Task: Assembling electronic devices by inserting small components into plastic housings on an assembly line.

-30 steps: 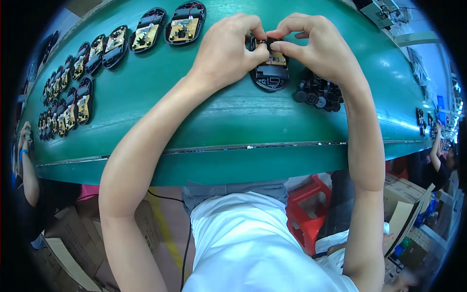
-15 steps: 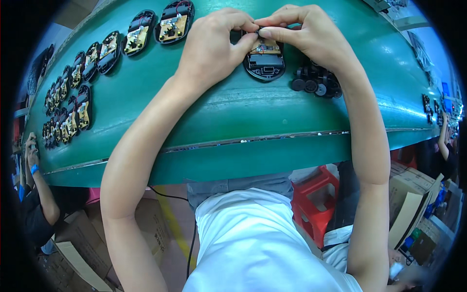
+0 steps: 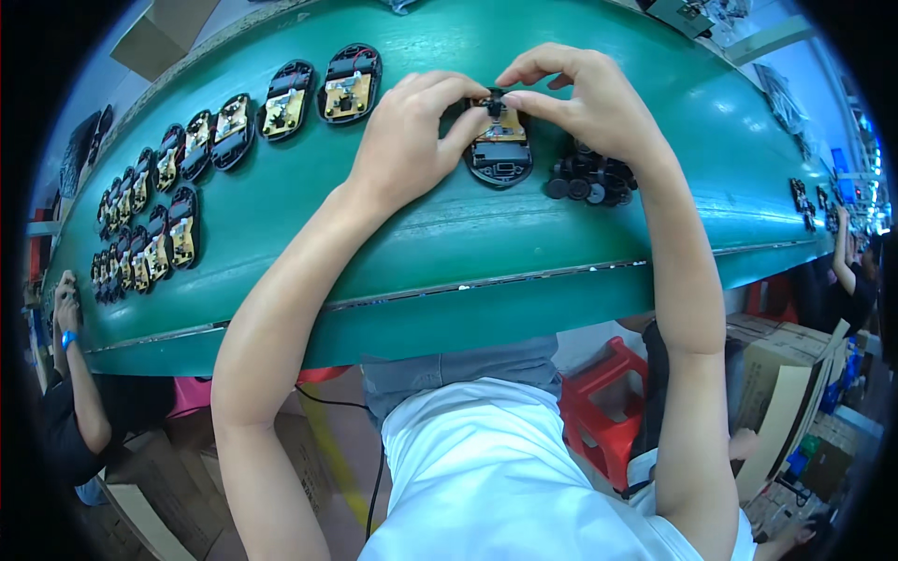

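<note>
Both hands pinch over one open mouse base on the belt.

Head view: my left hand (image 3: 407,140) and right hand (image 3: 585,103) meet fingertip to fingertip over the mouse base (image 3: 500,150), closed on a small black part (image 3: 494,101) at its far end; I judge the left steadies while the right seats it. Just right of the base lies a heap of black wheels (image 3: 589,179), placed within easy reach of the right hand. Far left, a row of open mouse bases (image 3: 224,131) curves along the green conveyor belt (image 3: 393,252). Below the belt edge: red stool (image 3: 608,411), cardboard boxes (image 3: 786,402). Another person's arm (image 3: 79,374) at near left.
</note>
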